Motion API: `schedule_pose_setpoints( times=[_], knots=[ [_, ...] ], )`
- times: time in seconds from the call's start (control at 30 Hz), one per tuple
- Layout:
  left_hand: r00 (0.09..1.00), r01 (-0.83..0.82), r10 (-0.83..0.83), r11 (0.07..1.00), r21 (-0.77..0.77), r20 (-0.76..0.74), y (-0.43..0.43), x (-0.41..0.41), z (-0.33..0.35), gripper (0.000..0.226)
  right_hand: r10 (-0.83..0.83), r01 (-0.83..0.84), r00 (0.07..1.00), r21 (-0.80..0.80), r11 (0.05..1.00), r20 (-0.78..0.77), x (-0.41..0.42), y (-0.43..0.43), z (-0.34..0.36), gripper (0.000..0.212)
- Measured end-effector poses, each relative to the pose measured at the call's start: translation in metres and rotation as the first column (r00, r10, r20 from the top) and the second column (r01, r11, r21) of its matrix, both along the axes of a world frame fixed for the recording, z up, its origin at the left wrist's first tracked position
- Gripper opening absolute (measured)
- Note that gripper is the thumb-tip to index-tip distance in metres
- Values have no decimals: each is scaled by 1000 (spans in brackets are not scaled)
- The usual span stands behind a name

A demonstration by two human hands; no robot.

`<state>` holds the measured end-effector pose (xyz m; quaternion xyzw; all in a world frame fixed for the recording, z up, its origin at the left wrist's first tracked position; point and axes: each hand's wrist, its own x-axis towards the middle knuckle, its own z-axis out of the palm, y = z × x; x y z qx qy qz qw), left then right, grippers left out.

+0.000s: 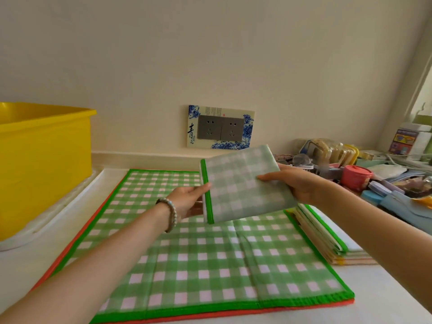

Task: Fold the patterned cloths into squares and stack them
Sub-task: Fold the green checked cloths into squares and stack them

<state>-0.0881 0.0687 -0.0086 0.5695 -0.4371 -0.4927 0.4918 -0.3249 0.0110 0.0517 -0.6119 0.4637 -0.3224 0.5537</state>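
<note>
- Your left hand (187,198) and right hand (301,183) hold the folded green-checked cloth (243,183) in the air above the flat green-checked cloth (198,258) spread on the white surface (21,272).
- Fingers of both hands pinch its opposite edges; most fingertips sit behind the fabric, hidden.
- An orange-edged cloth (70,244) underneath shows only its border.
- The folded stack (327,239) at right is partly covered by your right forearm.

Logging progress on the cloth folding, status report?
Left hand and right hand hold folded green check cloth in air. Folded stack right. Flat green check cloth below. Path unobstructed.
</note>
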Motion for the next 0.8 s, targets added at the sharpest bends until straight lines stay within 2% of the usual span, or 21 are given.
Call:
schedule_pose_setpoints(
  times=[0.03,0.07,0.33,0.5,0.67,0.8],
  knots=[
    [992,7,-7,1000,-5,-128,-3,-13,6,20,-16,16,1000,-12,1000,-9,-15,1,6,26],
    [982,16,-19,1000,-14,-188,-8,-26,10,15,-38,37,999,-18,999,-25,-30,3,12,25],
    [907,238,-232,971,-28,-352,-30,-146,19,5,-233,243,950,24,970,-206,-152,4,29,24],
    [916,317,-291,947,54,-275,-42,-197,-2,9,-325,370,882,72,926,-342,-196,2,16,26],
    [939,297,-269,948,109,-216,-48,-217,-20,12,-309,393,857,137,909,-413,-215,-9,-14,41],
    [953,282,-265,952,115,-147,-50,-221,-28,14,-284,383,860,169,908,-423,-221,-20,-27,45]
  ],
)
